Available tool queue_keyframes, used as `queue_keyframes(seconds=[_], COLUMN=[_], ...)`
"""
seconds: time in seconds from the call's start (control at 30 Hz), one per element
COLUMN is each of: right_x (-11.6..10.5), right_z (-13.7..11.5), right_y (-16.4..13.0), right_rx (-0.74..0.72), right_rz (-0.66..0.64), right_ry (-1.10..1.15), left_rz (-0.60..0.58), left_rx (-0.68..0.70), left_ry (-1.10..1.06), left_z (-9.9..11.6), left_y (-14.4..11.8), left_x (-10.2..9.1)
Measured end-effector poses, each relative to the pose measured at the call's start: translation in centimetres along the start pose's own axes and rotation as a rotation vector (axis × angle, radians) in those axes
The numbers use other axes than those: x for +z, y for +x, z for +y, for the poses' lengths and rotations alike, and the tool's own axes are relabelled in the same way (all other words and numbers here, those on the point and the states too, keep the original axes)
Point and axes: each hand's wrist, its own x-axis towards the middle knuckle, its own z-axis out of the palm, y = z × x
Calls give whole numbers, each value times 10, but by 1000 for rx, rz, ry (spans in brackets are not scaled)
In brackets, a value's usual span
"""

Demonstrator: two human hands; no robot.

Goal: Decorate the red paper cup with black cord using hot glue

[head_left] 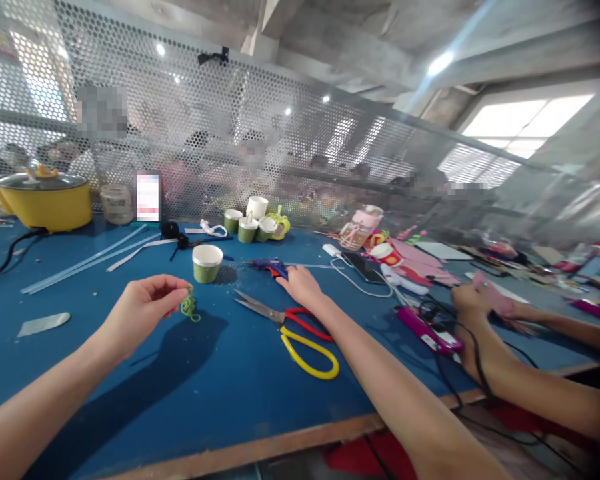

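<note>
My left hand [143, 303] pinches a small tangle of green yarn [189, 307] between thumb and fingertips, above the blue tabletop. A loose end curls below it. My right hand [303, 287] reaches forward with its fingers around the handle of a blue glue gun [266, 265], which lies with its nozzle to the left. Between my hands stands a small paper cup [207, 265], green outside and white inside. Scissors [275, 315] with one red and one yellow handle lie open near my right forearm.
Behind are more small cups [248, 230], black yarn [170, 231], a phone [148, 197], a jar [117, 204] and a yellow pot [55, 200]. Glue sticks [87, 261] lie left. At right, another person's hands [473, 300] work beside a purple power strip [430, 331] and cables.
</note>
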Motion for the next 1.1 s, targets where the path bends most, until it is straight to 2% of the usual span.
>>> queue_keyframes(seconds=[0.1, 0.17, 0.23, 0.3, 0.4, 0.53, 0.6, 0.7, 0.8, 0.9, 1.0, 1.1], right_x=[-12, -16, -16, -13, -8, -3, -2, -4, -15, -27, -30, -23], right_z=[2, 7, 12, 15, 14, 6, 2, -5, -19, -41, -65, -85], right_y=[-29, -55, -77, -92, -99, -96, -98, -104, -112, -120, -125, -129], right_rx=[-86, -164, -234, -296, -241, -119, -73, -32, 17, -92, -137, -203], right_rz=[-20, -106, -194, -215, -195, -188, -207, -322, -490, -692, -827, -873], right_ry=[48, 90, 114, 129, 156, 323, 495, 960, 1410, 1767, 1948, 2000], left_rz=[5, 0, 0, -1, -11, 16, 51, 123, 217, 316, 406, 446], left_rx=[1, 1, -6, -22, -22, 24, 56, 160, 389, 621, 708, 714], left_ry=[-18, -29, -53, -88, -120, -84, -7, 161, 355, 559, 681, 701], left_z=[0, 1, 2, 3, 2, 1, 2, 1, 1, 4, 7, 8], left_y=[0, 0, 0, 0, 0, 2, 3, 3, 5, 9, 15, 21], left_x=[-1, 0, 1, 1, 2, 1, 1, 0, -2, -5, -10, -14])
